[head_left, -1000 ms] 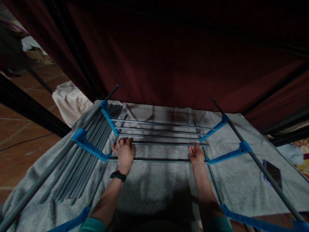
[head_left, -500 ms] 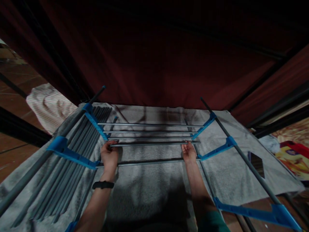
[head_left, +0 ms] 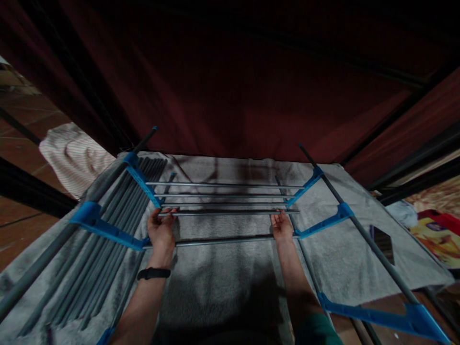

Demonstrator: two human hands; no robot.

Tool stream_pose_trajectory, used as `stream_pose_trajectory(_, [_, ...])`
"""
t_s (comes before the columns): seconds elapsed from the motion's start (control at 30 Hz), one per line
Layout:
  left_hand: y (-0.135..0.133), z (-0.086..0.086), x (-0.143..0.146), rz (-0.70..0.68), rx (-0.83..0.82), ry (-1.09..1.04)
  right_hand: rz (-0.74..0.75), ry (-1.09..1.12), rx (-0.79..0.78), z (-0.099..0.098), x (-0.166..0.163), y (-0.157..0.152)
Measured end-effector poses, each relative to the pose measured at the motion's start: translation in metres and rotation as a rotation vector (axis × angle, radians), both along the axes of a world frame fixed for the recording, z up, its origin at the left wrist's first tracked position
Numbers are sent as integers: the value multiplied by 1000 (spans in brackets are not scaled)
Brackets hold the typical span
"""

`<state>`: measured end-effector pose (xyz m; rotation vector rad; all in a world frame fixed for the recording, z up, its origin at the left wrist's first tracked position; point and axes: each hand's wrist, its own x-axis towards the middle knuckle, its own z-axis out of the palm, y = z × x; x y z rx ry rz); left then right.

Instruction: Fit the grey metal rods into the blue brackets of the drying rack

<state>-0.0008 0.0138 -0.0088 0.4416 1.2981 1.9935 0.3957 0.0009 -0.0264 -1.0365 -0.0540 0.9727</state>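
A thin grey metal rod [head_left: 223, 213] lies crosswise between my hands. My left hand [head_left: 161, 231] grips it near its left end, fingers curled over it. My right hand [head_left: 281, 224] pinches it near the right end, which sticks out a little past the fingers. Just beyond, several crossbars [head_left: 223, 196] span two blue plastic brackets, the far left bracket [head_left: 140, 179] and the far right bracket [head_left: 305, 188]. Nearer me, one crossbar [head_left: 223, 241] runs under my wrists between the near left bracket [head_left: 111, 230] and the near right bracket [head_left: 325, 221].
A row of loose grey tubes [head_left: 104, 239] lies on the left of the grey blanket [head_left: 223, 292]. Long side poles [head_left: 373, 244] carry the brackets. A phone [head_left: 383, 244] rests at the right. Dark red fabric [head_left: 230, 96] hangs behind; a striped cloth [head_left: 77, 153] lies left.
The rod's left end has shifted slightly left and up, closer to the far left bracket. My left hand has moved with it, its fingers spread a bit more. My right hand barely moves.
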Motion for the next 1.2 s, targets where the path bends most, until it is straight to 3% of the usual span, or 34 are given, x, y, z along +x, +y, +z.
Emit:
stream_pose_trajectory(0.33, [-1,1,0,-33,-96,58,11,-1,11,1,-1,0])
stream_pose_trajectory(0.53, [0,7,2,-6,-91,-25,22,8,0,0,-1,0])
stream_pose_trajectory(0.97, [-6,23,22,-314,-217,-289,105,-25,9,3,-2,-1])
stream_pose_trajectory(1.2, [-6,19,27,-442,-259,-199,238,10,26,5,-5,-2])
